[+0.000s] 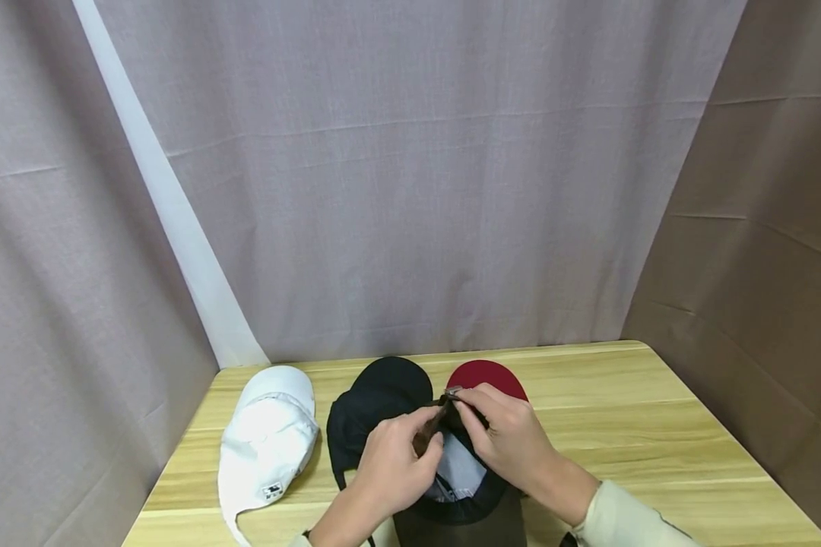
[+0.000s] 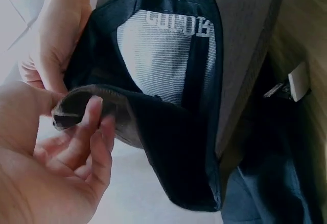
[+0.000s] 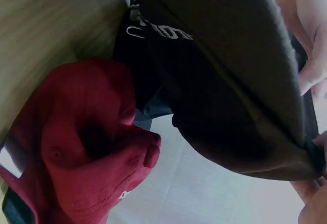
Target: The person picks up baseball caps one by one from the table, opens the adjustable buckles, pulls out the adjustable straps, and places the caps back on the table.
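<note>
A dark brown cap (image 1: 475, 524) is held above the table with its inside facing up and its brim toward me. My left hand (image 1: 400, 462) pinches the cap's back strap edge between thumb and fingers. On the other side of the back opening, my right hand (image 1: 509, 437) pinches the strap near a small metal buckle (image 1: 454, 390). White lettering shows on the grey mesh lining (image 2: 158, 55) in the left wrist view. Directly behind lies a red cap (image 1: 486, 376), partly hidden by the right hand; the right wrist view shows its crumpled crown (image 3: 87, 142).
A black cap (image 1: 376, 406) lies just left of the brown one, partly covered by the left hand. Farther left is a white cap (image 1: 270, 441) with its strap trailing toward the front. The wooden table (image 1: 629, 425) ends at a grey curtain (image 1: 410, 190).
</note>
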Demonstrator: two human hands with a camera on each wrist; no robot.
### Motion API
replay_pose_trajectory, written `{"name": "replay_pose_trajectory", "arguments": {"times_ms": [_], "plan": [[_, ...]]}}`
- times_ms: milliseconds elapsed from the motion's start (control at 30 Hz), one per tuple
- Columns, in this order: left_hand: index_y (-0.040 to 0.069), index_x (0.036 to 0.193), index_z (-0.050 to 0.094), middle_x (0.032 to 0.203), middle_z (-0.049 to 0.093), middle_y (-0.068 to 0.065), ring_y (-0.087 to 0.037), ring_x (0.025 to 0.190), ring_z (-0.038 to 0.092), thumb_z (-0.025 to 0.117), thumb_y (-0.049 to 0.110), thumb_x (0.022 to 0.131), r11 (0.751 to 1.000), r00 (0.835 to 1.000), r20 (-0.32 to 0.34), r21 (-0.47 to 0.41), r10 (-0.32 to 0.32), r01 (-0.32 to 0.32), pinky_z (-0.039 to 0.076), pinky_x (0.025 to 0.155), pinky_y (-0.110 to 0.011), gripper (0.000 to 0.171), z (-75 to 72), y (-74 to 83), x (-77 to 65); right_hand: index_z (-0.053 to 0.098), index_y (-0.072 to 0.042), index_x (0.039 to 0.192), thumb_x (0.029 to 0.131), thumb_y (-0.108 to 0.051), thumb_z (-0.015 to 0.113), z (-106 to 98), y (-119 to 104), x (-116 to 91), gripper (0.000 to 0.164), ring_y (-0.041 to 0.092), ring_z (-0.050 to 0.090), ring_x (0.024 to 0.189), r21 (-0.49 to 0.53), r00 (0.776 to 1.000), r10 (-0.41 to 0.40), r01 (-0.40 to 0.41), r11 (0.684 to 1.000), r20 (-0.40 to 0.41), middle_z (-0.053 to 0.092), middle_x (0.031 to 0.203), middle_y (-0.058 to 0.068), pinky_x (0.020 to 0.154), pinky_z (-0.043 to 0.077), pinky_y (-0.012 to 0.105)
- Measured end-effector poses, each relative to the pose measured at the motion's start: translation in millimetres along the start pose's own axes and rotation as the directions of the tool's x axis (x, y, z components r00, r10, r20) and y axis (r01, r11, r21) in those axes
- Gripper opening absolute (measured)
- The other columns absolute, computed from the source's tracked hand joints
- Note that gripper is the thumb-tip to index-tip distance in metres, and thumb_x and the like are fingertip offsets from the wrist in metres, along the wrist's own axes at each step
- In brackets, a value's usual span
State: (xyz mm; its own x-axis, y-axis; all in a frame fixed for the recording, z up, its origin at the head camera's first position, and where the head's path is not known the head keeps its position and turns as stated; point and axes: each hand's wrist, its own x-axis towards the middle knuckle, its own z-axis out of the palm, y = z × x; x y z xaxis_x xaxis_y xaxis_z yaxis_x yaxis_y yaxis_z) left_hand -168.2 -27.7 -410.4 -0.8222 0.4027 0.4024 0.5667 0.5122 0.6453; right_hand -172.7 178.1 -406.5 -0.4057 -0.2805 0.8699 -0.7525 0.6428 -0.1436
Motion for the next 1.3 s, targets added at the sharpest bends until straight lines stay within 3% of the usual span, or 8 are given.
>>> {"name": "replay_pose_trajectory", "arguments": {"times_ms": [233, 433, 767, 1000, 1133, 1200, 1233, 1300], "plan": [[0.019, 0.139, 0.058, 0.132, 0.055, 0.000, -0.016, 0.112, 0.058, 0.078, 0.026, 0.093, 0.994, 0.999, 0.013, -0.101, -0.048, 0.049, 0.054, 0.091, -0.030, 0.050, -3.0, -9.0, -8.5, 0.074, -0.003, 0.106, 0.111, -0.025, 0.056, -2.2, -4.9, 1.5, 0.028, 0.013, 0.071, 0.079, 0.000, 0.997, -0.008, 0.008, 1.000, -0.083, 0.075, 0.095, 0.005, 0.076, 0.064, 0.024], [0.016, 0.159, 0.037, 0.150, 0.053, -0.007, -0.024, 0.136, 0.057, 0.077, 0.035, 0.097, 0.965, 0.981, 0.170, -0.229, -0.091, 0.129, 0.053, 0.110, -0.042, 0.076, -2.7, -22.6, -11.6, 0.073, -0.002, 0.109, 0.112, -0.025, 0.055, -5.6, -6.1, 1.7, 0.029, 0.013, 0.069, 0.079, 0.028, 0.991, -0.006, 0.010, 1.000, -0.130, 0.074, 0.096, 0.005, 0.082, 0.062, 0.017], [0.016, 0.166, 0.031, 0.164, 0.048, -0.006, -0.030, 0.146, 0.052, 0.082, 0.045, 0.092, 0.981, 0.954, 0.280, -0.131, -0.105, 0.146, 0.047, 0.117, -0.058, 0.095, -4.7, -36.8, -8.0, 0.072, 0.008, 0.103, 0.108, -0.017, 0.062, -9.1, -6.7, 6.4, 0.027, 0.015, 0.068, 0.078, 0.123, 0.959, -0.114, 0.150, 0.981, -0.258, 0.073, 0.091, 0.013, 0.090, 0.059, 0.014], [0.017, 0.163, 0.037, 0.142, 0.060, -0.013, -0.025, 0.127, 0.057, 0.079, 0.057, 0.091, 0.989, 0.980, 0.192, -0.145, 0.042, -0.014, 0.053, 0.105, -0.051, 0.093, -0.4, -56.1, -1.0, 0.070, 0.011, 0.094, 0.106, -0.013, 0.065, -10.9, -8.3, 15.1, 0.027, 0.016, 0.067, 0.074, 0.130, 0.916, -0.196, 0.255, 0.958, -0.351, 0.071, 0.085, 0.016, 0.084, 0.060, 0.015], [0.019, 0.150, 0.054, 0.122, 0.061, -0.009, -0.017, 0.108, 0.054, 0.088, 0.057, 0.082, 0.983, 0.985, 0.161, -0.163, -0.062, 0.088, 0.052, 0.092, -0.041, 0.084, -1.8, -54.9, 4.5, 0.070, 0.011, 0.090, 0.105, -0.012, 0.066, -12.6, -9.0, 19.7, 0.027, 0.017, 0.067, 0.071, 0.108, 0.887, -0.238, 0.302, 0.947, -0.394, 0.071, 0.083, 0.017, 0.078, 0.061, 0.016], [0.018, 0.137, 0.061, 0.115, 0.059, -0.007, -0.016, 0.102, 0.053, 0.093, 0.051, 0.078, 0.975, 0.980, 0.153, -0.160, -0.131, 0.155, 0.049, 0.087, -0.036, 0.075, -3.6, -51.9, 6.5, 0.070, 0.011, 0.089, 0.105, -0.011, 0.066, -13.3, -8.8, 21.0, 0.027, 0.017, 0.067, 0.070, 0.109, 0.879, -0.256, 0.324, 0.940, -0.402, 0.071, 0.082, 0.017, 0.074, 0.060, 0.017], [0.017, 0.129, 0.063, 0.114, 0.058, -0.007, -0.017, 0.101, 0.052, 0.098, 0.045, 0.072, 0.958, 0.963, 0.170, -0.167, -0.207, 0.235, 0.048, 0.087, -0.037, 0.072, -8.1, -42.5, 5.7, 0.070, 0.010, 0.089, 0.105, -0.011, 0.066, -13.3, -8.7, 21.4, 0.027, 0.016, 0.066, 0.070, 0.113, 0.876, -0.264, 0.334, 0.936, -0.403, 0.071, 0.082, 0.016, 0.072, 0.060, 0.017], [0.017, 0.115, 0.063, 0.106, 0.058, -0.005, -0.017, 0.095, 0.052, 0.100, 0.040, 0.071, 0.953, 0.958, 0.158, -0.151, -0.240, 0.264, 0.046, 0.081, -0.032, 0.062, -10.2, -39.7, 6.8, 0.070, 0.011, 0.090, 0.105, -0.011, 0.067, -13.0, -7.4, 21.6, 0.027, 0.016, 0.067, 0.069, 0.136, 0.874, -0.276, 0.354, 0.925, -0.399, 0.071, 0.083, 0.017, 0.069, 0.060, 0.018]]}}
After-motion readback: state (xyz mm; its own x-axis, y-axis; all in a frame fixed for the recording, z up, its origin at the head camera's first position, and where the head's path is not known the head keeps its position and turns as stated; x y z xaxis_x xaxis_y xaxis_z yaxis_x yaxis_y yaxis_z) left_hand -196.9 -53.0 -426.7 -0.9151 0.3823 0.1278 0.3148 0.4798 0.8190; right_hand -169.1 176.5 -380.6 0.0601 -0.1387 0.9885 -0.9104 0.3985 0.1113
